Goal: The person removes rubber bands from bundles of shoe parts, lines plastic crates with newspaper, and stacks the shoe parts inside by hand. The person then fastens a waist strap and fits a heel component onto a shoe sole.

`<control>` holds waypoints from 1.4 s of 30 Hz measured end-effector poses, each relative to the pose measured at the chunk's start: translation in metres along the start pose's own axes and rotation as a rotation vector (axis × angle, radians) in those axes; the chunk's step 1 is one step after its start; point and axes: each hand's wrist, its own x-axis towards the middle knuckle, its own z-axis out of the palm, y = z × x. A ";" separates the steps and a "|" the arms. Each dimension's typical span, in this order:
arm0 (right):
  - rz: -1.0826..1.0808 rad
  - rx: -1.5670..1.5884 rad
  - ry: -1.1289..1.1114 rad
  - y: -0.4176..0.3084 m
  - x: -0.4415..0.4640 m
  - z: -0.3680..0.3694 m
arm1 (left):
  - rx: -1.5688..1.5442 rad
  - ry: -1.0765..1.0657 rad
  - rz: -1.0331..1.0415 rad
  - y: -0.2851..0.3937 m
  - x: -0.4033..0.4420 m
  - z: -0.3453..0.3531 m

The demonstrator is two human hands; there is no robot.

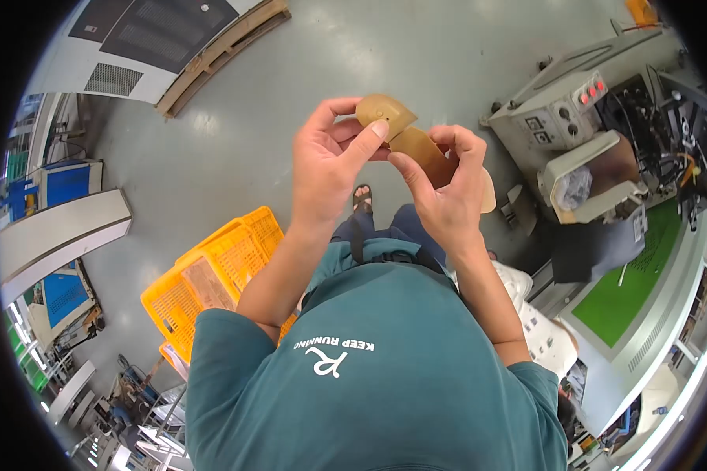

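Note:
Up in front of my body, my left hand (330, 157) grips a rounded olive-tan piece (383, 110) with a smooth, shiny surface, the thumb pressed on its face. My right hand (450, 184) holds a curved brown-tan piece (423, 149) between thumb and fingers. The two pieces meet between my hands at a dark seam; I cannot tell whether they are joined. A paler rounded end (489, 192) sticks out beyond the right hand, and the fingers hide much of the rest.
Yellow plastic crates (212, 275) stand on the floor by my left side. On the right is a machine with a control box (554, 110) and a cream bin (597, 177), near a green-topped bench (636, 275). A wooden pallet (224, 55) lies under a cabinet. Someone in white (542, 334) is at lower right.

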 end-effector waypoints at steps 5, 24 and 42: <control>-0.111 -0.099 -0.156 0.033 0.089 0.021 | -0.054 0.105 0.012 -0.003 0.085 -0.003; 0.305 0.346 -0.319 0.211 0.557 -0.016 | 0.172 -0.014 0.104 0.014 0.555 0.151; 0.606 0.196 0.018 0.512 0.957 -0.234 | 0.166 -0.469 -0.176 -0.131 1.044 0.486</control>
